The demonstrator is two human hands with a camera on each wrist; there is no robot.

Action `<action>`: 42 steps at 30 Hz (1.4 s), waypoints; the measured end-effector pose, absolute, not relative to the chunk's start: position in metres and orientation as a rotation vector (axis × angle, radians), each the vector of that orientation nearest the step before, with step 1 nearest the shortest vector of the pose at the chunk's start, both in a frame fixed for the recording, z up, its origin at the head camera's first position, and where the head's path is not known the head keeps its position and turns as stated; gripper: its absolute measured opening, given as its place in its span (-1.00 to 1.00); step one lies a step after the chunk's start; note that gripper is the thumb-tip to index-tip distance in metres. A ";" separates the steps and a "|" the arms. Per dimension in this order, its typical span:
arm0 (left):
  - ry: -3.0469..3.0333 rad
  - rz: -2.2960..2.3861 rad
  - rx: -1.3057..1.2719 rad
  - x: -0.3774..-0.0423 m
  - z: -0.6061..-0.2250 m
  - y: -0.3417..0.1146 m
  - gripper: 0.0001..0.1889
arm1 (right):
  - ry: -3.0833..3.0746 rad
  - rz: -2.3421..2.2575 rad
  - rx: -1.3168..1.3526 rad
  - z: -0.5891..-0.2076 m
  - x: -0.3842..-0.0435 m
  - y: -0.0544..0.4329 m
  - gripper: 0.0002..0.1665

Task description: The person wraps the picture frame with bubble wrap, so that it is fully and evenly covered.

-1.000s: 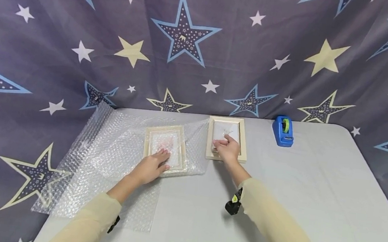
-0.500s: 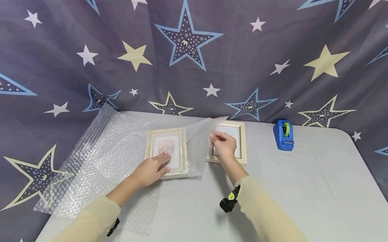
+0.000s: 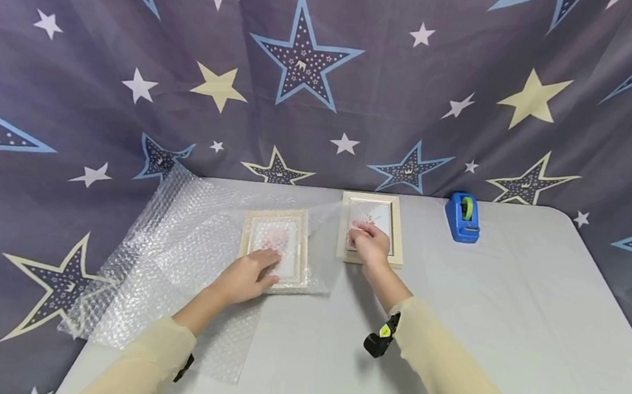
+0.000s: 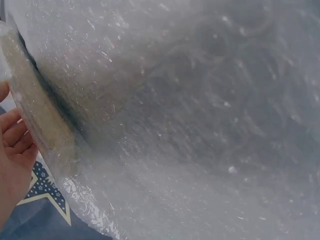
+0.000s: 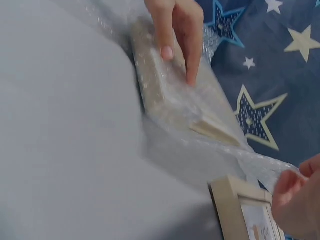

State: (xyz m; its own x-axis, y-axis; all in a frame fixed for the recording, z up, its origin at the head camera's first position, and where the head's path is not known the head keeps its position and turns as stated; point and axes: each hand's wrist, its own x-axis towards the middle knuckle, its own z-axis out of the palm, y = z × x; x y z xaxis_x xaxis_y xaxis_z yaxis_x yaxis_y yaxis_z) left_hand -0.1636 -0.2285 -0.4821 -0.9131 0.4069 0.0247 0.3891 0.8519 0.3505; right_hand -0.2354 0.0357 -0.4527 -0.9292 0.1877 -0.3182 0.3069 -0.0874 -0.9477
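Observation:
A light wooden picture frame (image 3: 247,236) with a pinkish picture lies under a layer of clear bubble wrap (image 3: 169,252). My left hand (image 3: 245,276) rests on its lower part, fingers straight; the right wrist view shows those fingers (image 5: 191,65) pressing on the wrapped frame. With curled fingers my right hand (image 3: 370,242) pinches the wrap's edge, pulled taut to the right in the right wrist view. That hand is over a second, unwrapped picture frame (image 3: 397,235) and hides part of its picture. In the left wrist view bubble wrap fills most of the picture.
A blue tape dispenser (image 3: 462,219) with green tape stands at the back right of the white table (image 3: 503,296). The wrap spreads left past the table's edge. Behind the table hangs a dark curtain (image 3: 375,87) with stars.
The right hand lifted the wrap's right edge and shifted left, then came back right, with the flap now lower and drawn out. The left hand stays on the wrapped frame.

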 end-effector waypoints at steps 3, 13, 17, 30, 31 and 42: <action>2.975 0.528 0.632 -0.165 -0.482 -0.229 -0.41 | 2.077 -2.082 0.513 -0.455 -0.241 0.043 -0.59; 2.932 0.450 0.669 -0.169 -0.479 -0.227 -0.42 | 2.007 -2.097 0.522 -0.460 -0.263 0.056 -0.55; 2.932 0.438 0.690 -0.169 -0.478 -0.227 -0.42 | 1.985 -2.159 0.505 -0.462 -0.265 0.053 -0.56; 2.938 0.452 0.677 -0.167 -0.479 -0.225 -0.42 | 1.983 -2.392 0.218 -0.441 -0.259 0.023 -0.60; 2.936 0.454 0.673 -0.167 -0.479 -0.225 -0.42 | 2.010 -2.381 0.179 -0.440 -0.257 0.020 -0.60; 2.943 0.496 0.687 -0.165 -0.480 -0.224 -0.44 | 2.339 -2.096 -0.126 -0.429 -0.245 -0.006 -0.64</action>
State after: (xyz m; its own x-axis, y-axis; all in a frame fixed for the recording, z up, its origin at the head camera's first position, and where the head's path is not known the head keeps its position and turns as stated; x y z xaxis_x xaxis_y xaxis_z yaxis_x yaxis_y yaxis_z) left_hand -0.1651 -0.2244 -0.4804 -0.8963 0.4435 -0.0031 0.4179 0.8469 0.3287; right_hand -0.2452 -0.0056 -0.4289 -0.9968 -0.0585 0.0552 -0.0613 0.1075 -0.9923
